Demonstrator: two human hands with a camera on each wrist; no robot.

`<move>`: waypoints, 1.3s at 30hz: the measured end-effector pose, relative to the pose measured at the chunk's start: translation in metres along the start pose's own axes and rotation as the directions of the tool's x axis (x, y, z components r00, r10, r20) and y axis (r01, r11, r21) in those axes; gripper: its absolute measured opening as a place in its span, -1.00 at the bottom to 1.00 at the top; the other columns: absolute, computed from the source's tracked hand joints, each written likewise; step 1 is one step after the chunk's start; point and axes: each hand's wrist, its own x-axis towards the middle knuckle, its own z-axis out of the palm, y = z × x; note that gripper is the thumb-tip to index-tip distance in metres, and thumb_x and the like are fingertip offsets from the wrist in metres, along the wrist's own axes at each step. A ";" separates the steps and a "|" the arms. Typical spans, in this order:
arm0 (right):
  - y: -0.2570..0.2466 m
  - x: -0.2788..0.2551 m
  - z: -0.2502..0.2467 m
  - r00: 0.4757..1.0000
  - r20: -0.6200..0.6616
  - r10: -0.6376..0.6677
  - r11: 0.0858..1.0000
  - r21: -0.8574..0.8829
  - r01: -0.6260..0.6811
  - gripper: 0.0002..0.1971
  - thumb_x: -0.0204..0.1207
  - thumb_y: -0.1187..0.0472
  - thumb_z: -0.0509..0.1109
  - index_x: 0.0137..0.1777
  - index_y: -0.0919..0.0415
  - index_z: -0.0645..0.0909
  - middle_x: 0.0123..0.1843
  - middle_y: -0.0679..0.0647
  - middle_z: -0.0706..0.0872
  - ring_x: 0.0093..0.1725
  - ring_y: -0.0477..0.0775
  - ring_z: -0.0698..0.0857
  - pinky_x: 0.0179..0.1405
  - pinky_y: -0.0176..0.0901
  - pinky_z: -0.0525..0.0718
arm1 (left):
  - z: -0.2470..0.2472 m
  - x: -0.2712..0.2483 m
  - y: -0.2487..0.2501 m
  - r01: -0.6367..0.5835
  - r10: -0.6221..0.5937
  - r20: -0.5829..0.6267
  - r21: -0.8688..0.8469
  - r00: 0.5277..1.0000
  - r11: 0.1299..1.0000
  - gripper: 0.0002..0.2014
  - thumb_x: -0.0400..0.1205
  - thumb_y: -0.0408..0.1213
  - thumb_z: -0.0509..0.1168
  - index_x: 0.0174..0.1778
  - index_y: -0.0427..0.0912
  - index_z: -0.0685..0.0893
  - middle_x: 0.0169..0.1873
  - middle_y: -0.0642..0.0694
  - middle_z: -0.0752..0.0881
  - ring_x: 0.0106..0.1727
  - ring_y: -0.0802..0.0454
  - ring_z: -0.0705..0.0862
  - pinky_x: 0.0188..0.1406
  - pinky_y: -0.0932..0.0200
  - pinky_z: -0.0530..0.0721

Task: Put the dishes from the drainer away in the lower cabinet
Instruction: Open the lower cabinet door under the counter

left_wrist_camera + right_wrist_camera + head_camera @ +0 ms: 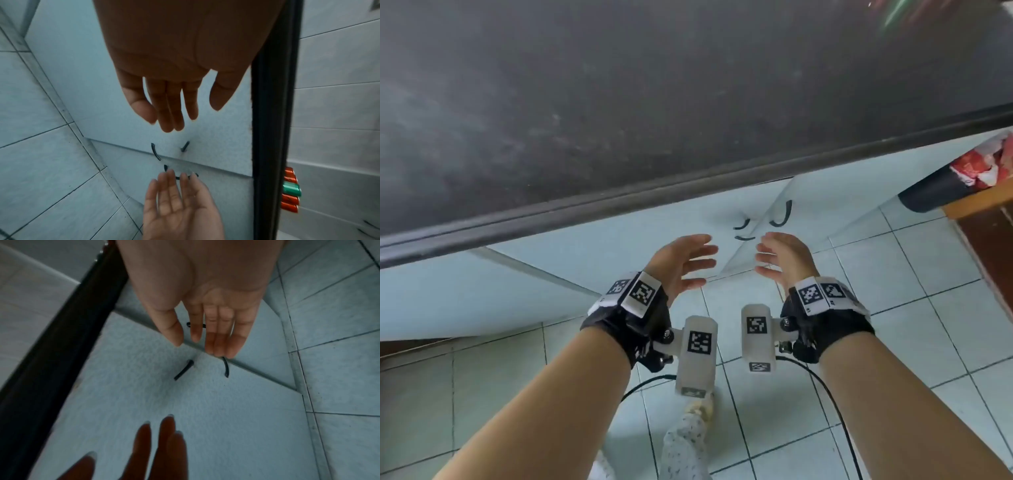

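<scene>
Both hands reach forward, palms facing each other: left hand (681, 263) and right hand (780, 260), fingers straight and loosely spread, holding nothing. Just beyond them are the pale blue lower cabinet doors (619, 246) with dark curved handles (781, 214) (doors closed), beneath the dark surface (619, 102) edge. White tiled floor (893, 308) lies below.

Dark stone countertop (619, 85) fills the upper view, thick rounded front edge. Pale tiled floor (914, 291) below, dark grout lines. Wooden furniture (986, 219) at right; a black item with red-and-white wrapping (962, 171) overhangs it. Black cable (835, 404) trails over tiles. Red and green packets (291, 190) beside counter edge.
</scene>
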 end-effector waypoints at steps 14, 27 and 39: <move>-0.022 0.041 -0.008 0.960 0.006 -0.278 0.913 -0.309 0.267 -0.76 0.37 0.27 0.33 0.05 0.17 0.62 0.11 0.09 0.70 0.18 0.12 0.64 0.35 0.17 0.57 | 0.041 0.051 0.012 -0.063 0.074 -0.059 0.172 0.995 0.983 -0.65 0.66 -0.39 0.14 0.34 -0.27 0.60 0.31 -0.16 0.65 0.21 0.03 0.62 0.10 0.24 0.62; 0.002 -0.009 -0.040 0.847 -0.048 -0.530 0.829 -0.240 0.505 -0.65 0.34 0.51 0.21 -0.35 0.06 0.67 -0.35 0.04 0.67 -0.17 0.07 0.59 -0.09 -0.10 0.55 | 0.043 -0.001 -0.028 0.036 -0.025 -0.038 0.311 0.999 0.950 -0.71 0.66 -0.28 0.15 0.24 -0.18 0.66 0.32 -0.09 0.67 0.19 0.02 0.66 0.13 0.19 0.59; 0.113 -0.152 -0.047 0.970 0.130 -0.205 0.904 -0.355 0.239 -0.62 0.32 0.68 0.19 -0.02 0.41 0.73 -0.50 -0.06 0.71 -0.32 -0.03 0.60 -0.19 -0.31 0.58 | 0.029 -0.134 -0.108 0.018 -0.081 -0.332 -0.190 0.940 0.982 -0.20 0.36 -0.21 0.50 0.51 -0.12 0.29 0.24 -0.13 0.47 0.35 -0.12 0.54 -0.09 -0.04 0.70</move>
